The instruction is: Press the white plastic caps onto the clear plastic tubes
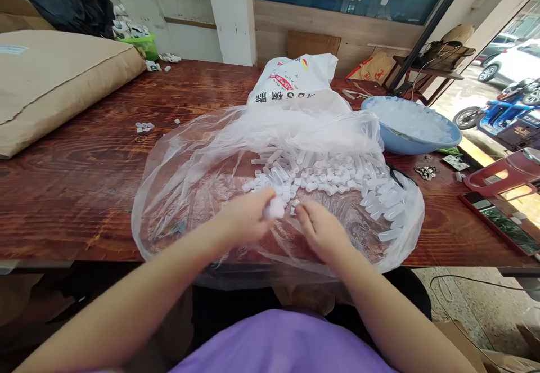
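Observation:
My left hand [247, 215] is closed around a white plastic piece [275, 209], blurred, whose round end points right. Close beside it, my right hand [323, 229] pinches a small white cap [295, 206] between thumb and fingertips. Both hands are over a large clear plastic bag [177, 170] spread on the table. Just beyond the hands lies a heap of small white caps [333, 175] mixed with translucent plastic tubes [278, 171]. More translucent tubes [386, 201] lie along the bag's right side.
A blue basin [415, 142] of translucent pieces stands at the back right, beside a printed white sack [295, 83]. Keys [425, 172], a phone [502, 221] and a pink bottle [506, 173] are at the right. A large brown paper sack [63, 80] fills the left.

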`<state>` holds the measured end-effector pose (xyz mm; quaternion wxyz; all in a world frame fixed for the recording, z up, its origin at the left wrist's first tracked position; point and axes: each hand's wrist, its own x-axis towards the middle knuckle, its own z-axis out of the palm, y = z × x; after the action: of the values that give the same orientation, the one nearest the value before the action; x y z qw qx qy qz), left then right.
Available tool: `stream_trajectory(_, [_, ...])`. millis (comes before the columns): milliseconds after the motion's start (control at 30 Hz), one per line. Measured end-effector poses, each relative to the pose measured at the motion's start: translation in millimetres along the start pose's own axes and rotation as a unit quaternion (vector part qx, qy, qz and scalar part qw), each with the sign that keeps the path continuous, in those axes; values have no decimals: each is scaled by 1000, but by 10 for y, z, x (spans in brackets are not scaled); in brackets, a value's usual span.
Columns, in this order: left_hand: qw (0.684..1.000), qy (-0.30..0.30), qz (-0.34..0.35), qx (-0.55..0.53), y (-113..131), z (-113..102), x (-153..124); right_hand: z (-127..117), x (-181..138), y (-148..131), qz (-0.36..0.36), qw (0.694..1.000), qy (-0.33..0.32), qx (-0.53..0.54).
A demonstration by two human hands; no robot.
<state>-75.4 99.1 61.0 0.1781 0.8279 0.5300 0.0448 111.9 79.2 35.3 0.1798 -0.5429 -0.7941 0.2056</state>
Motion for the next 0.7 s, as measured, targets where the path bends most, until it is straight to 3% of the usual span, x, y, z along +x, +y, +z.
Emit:
stream_trajectory(67, [997,43,17,64,-175,-127,289,-54,84,97,59,997,-7,-43])
stream_trajectory(200, [964,2,132,229,-415,-217,791,-14,156,201,94,990,-69,-84])
stream_trajectory(333, [952,-18,168,257,-424,-107,1021,72,151,177,94,989,-72,-89])
stream_trajectory(533, [958,3,144,249,-384,-92,1070,34,85,268,97,994,-43,-30])
stream_trajectory(633, [965,24,125,228,-321,-179,916,23,-3,369,76,993,37,83])
stream_trajectory(700, [979,31,120,164,-223,-190,711,27,-77,395,61,974,109,186])
